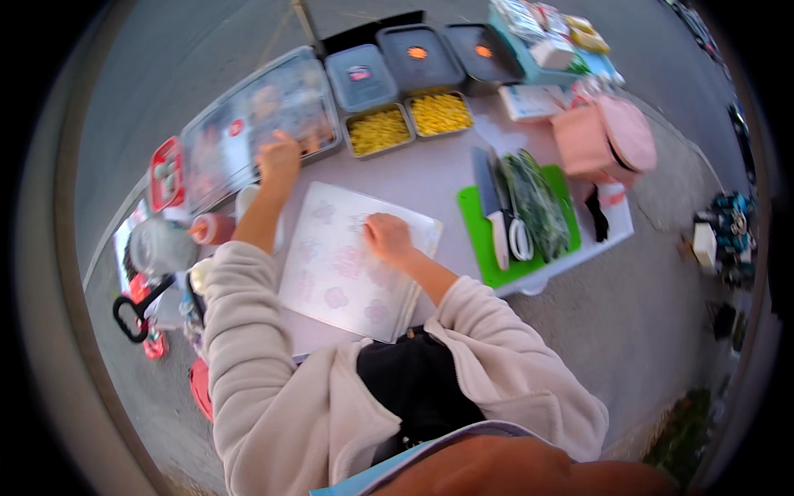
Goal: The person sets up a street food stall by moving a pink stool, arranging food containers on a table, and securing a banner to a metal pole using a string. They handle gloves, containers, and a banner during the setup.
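Note:
My left hand (279, 160) reaches to the near edge of a wide tray (329, 111) under clear lids (214, 149). Motion blurs its fingers, so I cannot tell whether they grip anything. Pale and brownish food shows dimly through the plastic. My right hand (388, 237) lies with curled fingers on a stack of white printed paper bags or sheets (338, 273), and nothing shows inside it. Right of the stack is a green cutting board (474, 248) bearing a kitchen knife (490, 198), white-handled scissors (520, 240) and bagged green vegetables (539, 204), perhaps cucumbers.
Two metal pans of yellow corn kernels (440, 113) stand behind the stack, near lidded containers (419, 59). A pink bag (605, 136) sits at the right. To the left are a sauce bottle (214, 229), a clear jar (162, 245) and a red basket (166, 173) of eggs.

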Available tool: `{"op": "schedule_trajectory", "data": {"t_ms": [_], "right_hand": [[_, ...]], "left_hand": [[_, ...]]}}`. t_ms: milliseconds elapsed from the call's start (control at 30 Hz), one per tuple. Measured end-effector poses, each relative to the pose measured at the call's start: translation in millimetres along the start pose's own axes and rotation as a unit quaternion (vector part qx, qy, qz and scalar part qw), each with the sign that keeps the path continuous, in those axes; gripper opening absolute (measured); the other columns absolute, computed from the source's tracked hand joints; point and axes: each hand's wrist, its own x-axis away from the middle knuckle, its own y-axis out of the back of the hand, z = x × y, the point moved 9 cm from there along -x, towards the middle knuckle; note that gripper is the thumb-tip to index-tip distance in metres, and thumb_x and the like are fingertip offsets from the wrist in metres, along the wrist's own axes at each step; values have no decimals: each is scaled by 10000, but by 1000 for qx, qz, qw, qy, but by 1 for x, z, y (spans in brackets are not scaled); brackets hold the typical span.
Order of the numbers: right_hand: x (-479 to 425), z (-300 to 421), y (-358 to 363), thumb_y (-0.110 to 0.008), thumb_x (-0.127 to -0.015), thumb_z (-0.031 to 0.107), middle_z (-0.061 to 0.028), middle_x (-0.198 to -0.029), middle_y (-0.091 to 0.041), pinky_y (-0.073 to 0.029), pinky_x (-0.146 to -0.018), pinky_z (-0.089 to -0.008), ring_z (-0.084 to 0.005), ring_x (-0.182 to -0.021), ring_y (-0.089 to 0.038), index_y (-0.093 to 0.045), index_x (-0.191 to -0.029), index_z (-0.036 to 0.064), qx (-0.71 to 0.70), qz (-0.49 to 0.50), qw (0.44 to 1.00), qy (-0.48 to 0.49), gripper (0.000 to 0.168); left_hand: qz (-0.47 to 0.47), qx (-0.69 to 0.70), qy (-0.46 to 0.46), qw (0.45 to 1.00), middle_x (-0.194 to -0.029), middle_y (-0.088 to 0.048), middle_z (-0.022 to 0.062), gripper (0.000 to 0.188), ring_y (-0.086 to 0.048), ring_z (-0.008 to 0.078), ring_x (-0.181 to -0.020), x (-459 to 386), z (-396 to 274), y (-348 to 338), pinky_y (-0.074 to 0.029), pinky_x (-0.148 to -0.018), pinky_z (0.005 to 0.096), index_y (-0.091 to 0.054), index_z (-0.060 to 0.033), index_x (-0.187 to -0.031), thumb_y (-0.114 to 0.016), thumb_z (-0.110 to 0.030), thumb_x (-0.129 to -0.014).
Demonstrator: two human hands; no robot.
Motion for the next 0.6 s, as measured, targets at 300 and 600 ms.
{"op": "schedule_trajectory", "data": {"t_ms": [300,600], "right_hand": [[3,8,0,-601,-738,109,-49,-659,-539,-442,-549,-366,-238,-637,-556,-500,-716,84,-6,-5,1000,26,107],[-1,11,2,-601,-733,87,-43,-640,-538,-437,-535,-356,-234,-615,-552,-502,-699,79,13,-13,999,35,105]], "left_hand": [[23,8,28,999,-925,-571,379,521,-624,405,-891,12,13,1,-518,-696,523,-403,111,-1237,-497,-131,-785],[-2,13,32,999,-883,-590,348,531,-617,433,-867,29,15,4,-512,-713,522,-422,103,-1227,-512,-169,-780]]}}
